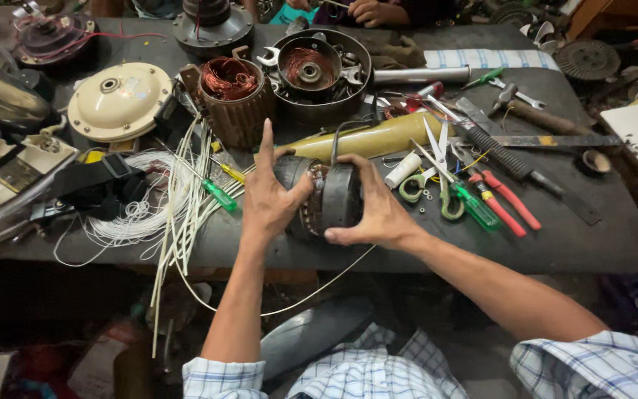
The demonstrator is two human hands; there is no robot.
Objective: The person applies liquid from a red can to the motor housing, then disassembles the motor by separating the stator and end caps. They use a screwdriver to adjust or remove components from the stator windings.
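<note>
Checked shirt sleeves (pixel 378 369) are seen nearest the camera, below the near edge of the dark workbench (pixel 592 244). Both forearms are extended over that edge. A dark cylindrical motor stator (pixel 326 196), with copper windings visible at its gap, is held just above the bench near the middle of the near edge. It is clasped by the left hand (pixel 271 199) on its left end, index finger raised straight up, and by the right hand (pixel 378 210), whose fingers are wrapped over the right end. Both grips are closed on the stator.

White insulating sleeves and wire (pixel 179 207) are spread toward the left edge. A green-handled screwdriver (pixel 219 193) lies just left of the left hand. Scissors (pixel 437 170) and red-handled pliers (pixel 507 199) lie right of the right hand. A wound copper stator (pixel 232 96) stands behind, toward the far edge.
</note>
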